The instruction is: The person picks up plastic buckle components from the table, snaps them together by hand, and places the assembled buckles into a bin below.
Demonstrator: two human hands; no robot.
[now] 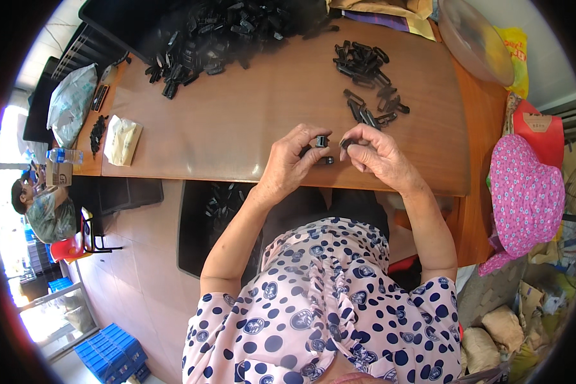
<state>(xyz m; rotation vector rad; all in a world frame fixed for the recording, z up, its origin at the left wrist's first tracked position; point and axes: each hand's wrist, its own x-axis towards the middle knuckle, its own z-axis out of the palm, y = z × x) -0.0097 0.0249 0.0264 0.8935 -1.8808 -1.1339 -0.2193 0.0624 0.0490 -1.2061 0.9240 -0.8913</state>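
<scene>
Where the brown wooden tabletop (249, 118) spans my view, a large heap of black plastic parts (214, 35) lies at far left and a smaller pile (361, 63) at right. Near the front edge, my left hand (293, 155) pinches a black part (322, 140); just beside it, my right hand (379, 155) grips a dark piece (346, 144) between thumb and fingers.

head view — wide fisheye | facing down | near — above hands (287, 155) and table (249, 115)
</scene>
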